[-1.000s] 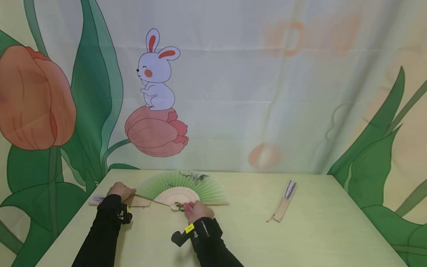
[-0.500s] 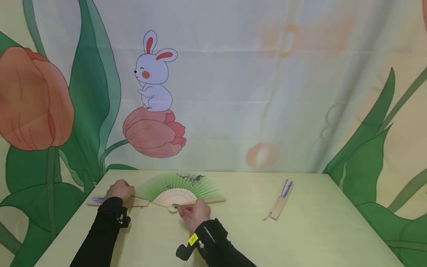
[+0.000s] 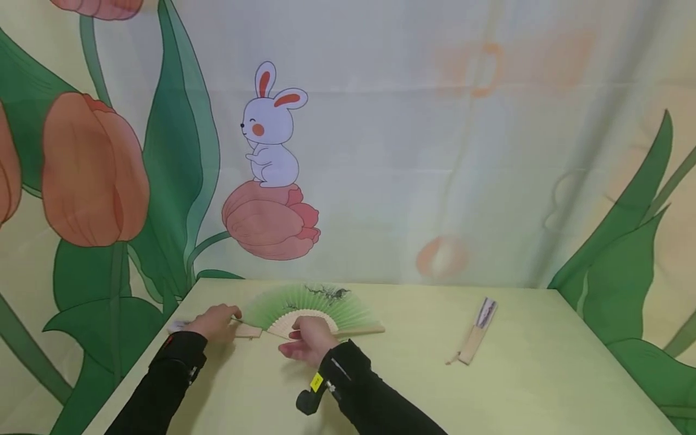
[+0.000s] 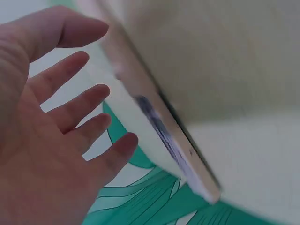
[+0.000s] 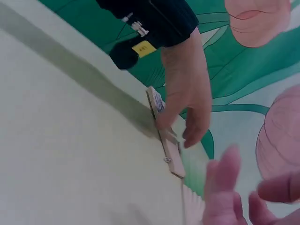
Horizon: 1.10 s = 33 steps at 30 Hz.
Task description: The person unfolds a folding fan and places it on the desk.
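Note:
A green folding fan (image 3: 290,300) with a dark branch print lies spread at the table's back, its ribs pale wood. My right hand (image 3: 312,341) hovers at its pivot end, hiding that part; the fingers are loosely bent and nothing shows between them. At the fan's left edge is my left hand (image 3: 216,322), over a closed wooden folding fan (image 3: 249,331). The left wrist view shows the left hand (image 4: 61,117) with fingers spread and apart, holding nothing, beside that closed fan (image 4: 164,131).
Another closed folding fan (image 3: 478,332) with a small tassel lies at the right of the pale table (image 3: 413,386). Behind the table's back edge hangs a curtain (image 3: 370,151) printed with tulips and a rabbit.
My right hand has let go of the green cord at the spread fan's pivot, which it was pinching half a second ago. My left hand has shifted slightly beside the fan's left edge.

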Each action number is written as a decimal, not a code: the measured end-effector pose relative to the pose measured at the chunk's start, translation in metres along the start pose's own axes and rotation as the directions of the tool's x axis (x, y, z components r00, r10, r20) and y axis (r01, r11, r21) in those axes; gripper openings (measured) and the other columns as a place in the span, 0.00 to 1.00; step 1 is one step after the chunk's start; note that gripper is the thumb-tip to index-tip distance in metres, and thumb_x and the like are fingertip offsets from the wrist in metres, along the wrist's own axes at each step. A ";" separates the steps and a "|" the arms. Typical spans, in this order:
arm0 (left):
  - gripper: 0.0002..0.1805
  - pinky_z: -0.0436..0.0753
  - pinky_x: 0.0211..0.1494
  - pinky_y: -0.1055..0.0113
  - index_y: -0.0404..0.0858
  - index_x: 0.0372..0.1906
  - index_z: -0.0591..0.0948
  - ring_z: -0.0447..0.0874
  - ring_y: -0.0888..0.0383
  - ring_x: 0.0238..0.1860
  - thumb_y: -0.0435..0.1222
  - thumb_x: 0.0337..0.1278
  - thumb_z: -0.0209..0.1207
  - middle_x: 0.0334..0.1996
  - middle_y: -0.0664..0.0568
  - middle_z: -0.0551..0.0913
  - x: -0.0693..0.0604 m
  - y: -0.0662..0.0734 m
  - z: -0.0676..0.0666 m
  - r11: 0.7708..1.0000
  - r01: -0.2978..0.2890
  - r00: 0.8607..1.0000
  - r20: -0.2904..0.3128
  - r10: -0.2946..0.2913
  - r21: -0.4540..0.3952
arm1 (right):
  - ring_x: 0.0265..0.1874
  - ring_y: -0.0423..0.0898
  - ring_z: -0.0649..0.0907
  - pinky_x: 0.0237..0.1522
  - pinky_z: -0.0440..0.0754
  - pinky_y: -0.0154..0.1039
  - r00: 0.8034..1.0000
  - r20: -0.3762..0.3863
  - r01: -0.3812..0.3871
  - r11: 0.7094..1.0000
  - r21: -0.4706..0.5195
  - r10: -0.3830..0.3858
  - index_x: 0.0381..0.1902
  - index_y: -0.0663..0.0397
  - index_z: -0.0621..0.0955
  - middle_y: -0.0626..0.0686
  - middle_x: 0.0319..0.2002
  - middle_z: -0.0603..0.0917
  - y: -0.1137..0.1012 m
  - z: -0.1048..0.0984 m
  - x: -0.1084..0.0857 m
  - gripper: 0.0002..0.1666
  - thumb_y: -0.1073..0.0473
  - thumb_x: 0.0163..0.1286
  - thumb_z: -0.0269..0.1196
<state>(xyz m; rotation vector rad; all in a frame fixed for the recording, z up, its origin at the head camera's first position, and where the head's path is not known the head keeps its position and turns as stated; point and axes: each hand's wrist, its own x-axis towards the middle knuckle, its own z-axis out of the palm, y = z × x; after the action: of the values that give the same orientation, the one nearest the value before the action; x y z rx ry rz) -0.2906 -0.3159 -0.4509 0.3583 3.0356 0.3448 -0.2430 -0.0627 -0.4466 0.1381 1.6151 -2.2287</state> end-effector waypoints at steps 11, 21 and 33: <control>0.06 0.74 0.36 0.43 0.38 0.34 0.76 0.78 0.46 0.32 0.28 0.58 0.63 0.28 0.48 0.74 -0.011 0.009 0.013 0.971 -0.015 0.996 -0.077 0.034 0.240 | 0.12 0.46 0.76 0.15 0.79 0.39 0.957 0.247 0.291 0.513 -0.807 -0.154 0.45 0.60 0.79 0.52 0.29 0.79 0.001 0.047 0.026 0.11 0.64 0.66 0.64; 0.15 0.77 0.29 0.49 0.39 0.25 0.73 0.76 0.48 0.25 0.21 0.45 0.66 0.22 0.50 0.72 -0.009 0.004 0.026 0.916 -0.207 0.958 -0.117 0.260 0.343 | 0.01 0.42 0.71 0.04 0.67 0.35 0.968 0.188 0.212 0.143 -0.967 -0.168 0.34 0.54 0.78 0.51 0.19 0.77 0.030 0.070 0.048 0.09 0.61 0.57 0.68; 0.09 0.81 0.40 0.52 0.38 0.43 0.84 0.81 0.50 0.32 0.28 0.57 0.63 0.31 0.50 0.80 -0.007 0.023 0.033 0.897 -0.257 0.955 -0.047 0.293 0.358 | 0.04 0.42 0.69 0.07 0.65 0.35 0.958 0.254 0.286 0.368 -0.885 -0.135 0.49 0.48 0.82 0.48 0.16 0.76 0.038 0.050 0.056 0.18 0.46 0.67 0.62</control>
<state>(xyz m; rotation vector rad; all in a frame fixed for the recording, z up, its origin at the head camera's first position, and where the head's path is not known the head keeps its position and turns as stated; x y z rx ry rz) -0.2755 -0.2888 -0.4773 0.8228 3.1381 -0.1792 -0.2734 -0.1330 -0.4811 -0.5622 2.6297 -1.0715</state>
